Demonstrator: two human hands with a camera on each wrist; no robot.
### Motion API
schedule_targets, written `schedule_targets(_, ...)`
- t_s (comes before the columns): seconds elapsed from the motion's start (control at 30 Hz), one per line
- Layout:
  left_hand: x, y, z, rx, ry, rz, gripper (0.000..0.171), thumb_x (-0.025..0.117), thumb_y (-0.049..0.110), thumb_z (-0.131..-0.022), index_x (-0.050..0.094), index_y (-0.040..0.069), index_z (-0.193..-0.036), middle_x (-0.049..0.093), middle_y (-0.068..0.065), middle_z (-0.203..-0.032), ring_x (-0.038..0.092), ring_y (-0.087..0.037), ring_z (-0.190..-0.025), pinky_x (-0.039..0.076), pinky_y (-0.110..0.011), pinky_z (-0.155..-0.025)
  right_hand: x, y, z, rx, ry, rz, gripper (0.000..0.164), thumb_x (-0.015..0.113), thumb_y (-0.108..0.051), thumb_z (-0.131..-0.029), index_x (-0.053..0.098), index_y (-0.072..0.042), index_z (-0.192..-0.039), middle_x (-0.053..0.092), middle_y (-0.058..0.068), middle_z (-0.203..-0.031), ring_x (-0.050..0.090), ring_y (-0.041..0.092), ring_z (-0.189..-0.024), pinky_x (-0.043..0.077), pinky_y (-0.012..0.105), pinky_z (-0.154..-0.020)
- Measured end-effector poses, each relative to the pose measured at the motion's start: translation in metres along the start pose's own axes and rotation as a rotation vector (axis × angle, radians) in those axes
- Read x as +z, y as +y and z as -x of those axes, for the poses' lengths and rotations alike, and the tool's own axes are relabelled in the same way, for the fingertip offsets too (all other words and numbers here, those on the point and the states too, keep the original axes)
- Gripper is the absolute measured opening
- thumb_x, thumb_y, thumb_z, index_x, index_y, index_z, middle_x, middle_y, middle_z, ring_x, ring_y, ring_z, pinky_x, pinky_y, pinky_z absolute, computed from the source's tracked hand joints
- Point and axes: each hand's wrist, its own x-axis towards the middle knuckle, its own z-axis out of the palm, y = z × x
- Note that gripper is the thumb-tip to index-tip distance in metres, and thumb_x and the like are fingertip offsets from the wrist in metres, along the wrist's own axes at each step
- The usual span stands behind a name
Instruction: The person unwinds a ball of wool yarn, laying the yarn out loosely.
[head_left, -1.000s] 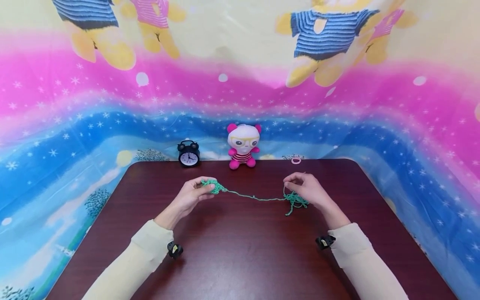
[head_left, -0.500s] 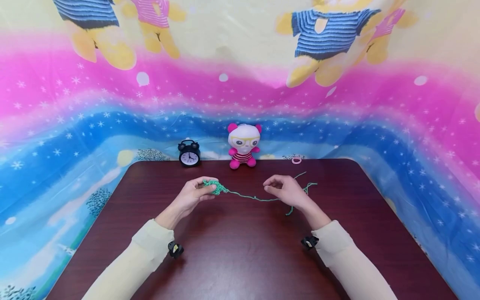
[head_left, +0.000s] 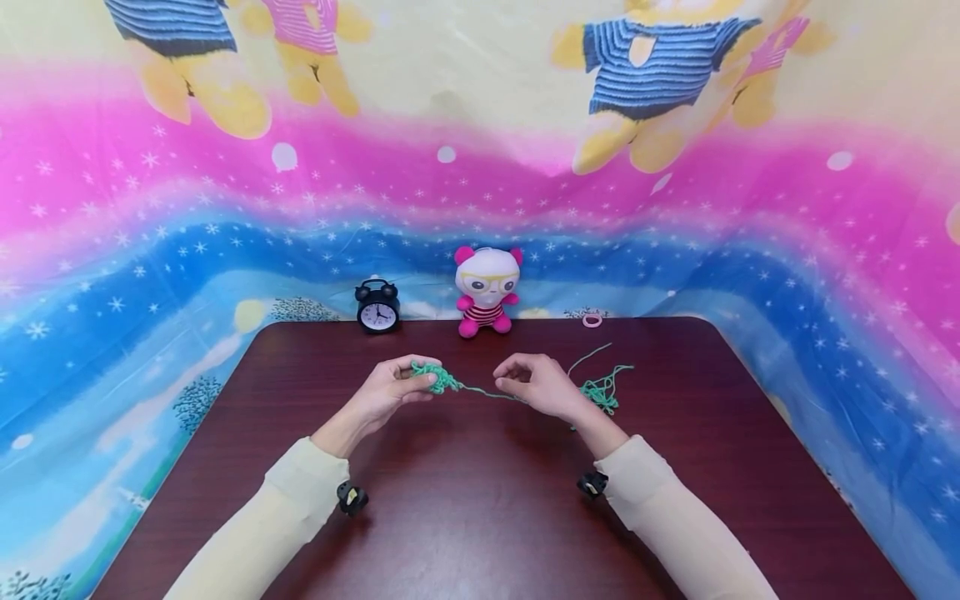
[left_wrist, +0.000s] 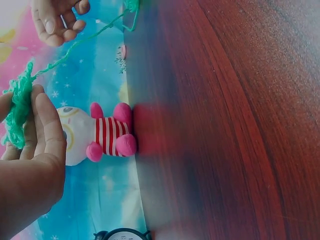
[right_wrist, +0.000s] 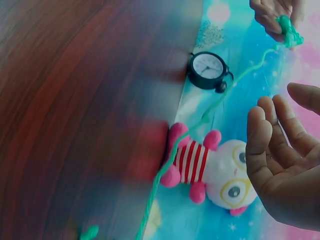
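Note:
A small bundle of green yarn (head_left: pixel 441 377) is pinched between the thumb and fingers of my left hand (head_left: pixel 378 392), above the table. From it a single strand (right_wrist: pixel 205 116) runs rightward to a loose tangle of the same yarn (head_left: pixel 600 393), partly hidden behind my right wrist. My right hand (head_left: pixel 542 385) hovers between bundle and tangle, close to the strand. Its fingers are loosely bent with nothing between them; the right wrist view shows a gap between thumb and fingers. In the left wrist view the bundle looks like bunched loops.
A black alarm clock (head_left: pixel 378 308) and a pink-and-white panda plush toy (head_left: pixel 487 292) stand along the back edge of the dark brown table (head_left: pixel 465 500). A small pink ring (head_left: pixel 592 320) lies at the back right. Printed cloth (head_left: pixel 480 192) hangs behind the table.
My right hand has moved left from the yarn tangle toward the left hand, letting go of the thin strand it pinched. The left hand with the bundle has hardly moved.

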Motion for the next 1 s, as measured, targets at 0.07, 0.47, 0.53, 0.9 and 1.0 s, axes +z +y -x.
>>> schedule_targets(0.07, 0.0, 0.0, 0.0, 0.005, -0.01, -0.007, 0.042, 0.067, 0.014, -0.096, 0.056, -0.003, -0.134, 0.074, 0.007, -0.101, 0.071, -0.009, -0.093, 0.057, -0.043, -0.095, 0.004, -0.002, -0.002, -0.01, -0.002, -0.002, 0.012, 0.071, -0.026, -0.092, 0.074, -0.021, -0.103, 0.071, -0.005, -0.09, 0.063, 0.013, -0.08, 0.053, 0.029, -0.068)
schedule_targets(0.47, 0.002, -0.001, -0.002, -0.008, -0.033, -0.021, 0.042, 0.068, 0.015, -0.096, 0.057, -0.003, -0.133, 0.072, 0.003, -0.102, 0.07, -0.012, -0.091, 0.059, -0.038, -0.092, 0.026, -0.012, -0.012, -0.057, -0.029, -0.005, 0.013, 0.073, -0.025, -0.09, 0.075, -0.019, -0.102, 0.071, -0.006, -0.09, 0.062, 0.013, -0.081, 0.053, 0.03, -0.071)
schedule_targets(0.53, 0.002, -0.001, -0.002, -0.011, -0.042, -0.018, 0.046, 0.069, 0.016, -0.095, 0.056, -0.005, -0.134, 0.072, 0.001, -0.102, 0.07, -0.012, -0.091, 0.059, -0.039, -0.093, 0.028, -0.013, -0.012, -0.067, -0.043, -0.002, 0.015, 0.073, -0.026, -0.09, 0.075, -0.018, -0.103, 0.072, -0.006, -0.091, 0.063, 0.012, -0.082, 0.054, 0.029, -0.072)
schedule_targets(0.9, 0.002, -0.002, -0.002, -0.001, -0.083, 0.005, 0.034, 0.069, 0.014, -0.095, 0.062, -0.001, -0.124, 0.072, 0.0, -0.099, 0.071, -0.014, -0.091, 0.059, -0.038, -0.092, 0.04, -0.015, -0.014, -0.136, -0.069, 0.024, 0.009, 0.071, -0.031, -0.092, 0.075, -0.025, -0.098, 0.072, -0.01, -0.092, 0.062, 0.007, -0.083, 0.052, 0.026, -0.076)
schedule_targets(1.0, 0.002, -0.003, -0.003, 0.001, -0.087, 0.006, 0.03, 0.068, 0.012, -0.095, 0.062, -0.001, -0.123, 0.072, 0.0, -0.098, 0.071, -0.013, -0.09, 0.059, -0.037, -0.092, 0.04, -0.016, -0.014, -0.154, -0.061, 0.035, 0.008, 0.071, -0.033, -0.093, 0.074, -0.026, -0.094, 0.072, -0.011, -0.089, 0.061, 0.009, -0.08, 0.051, 0.026, -0.074)
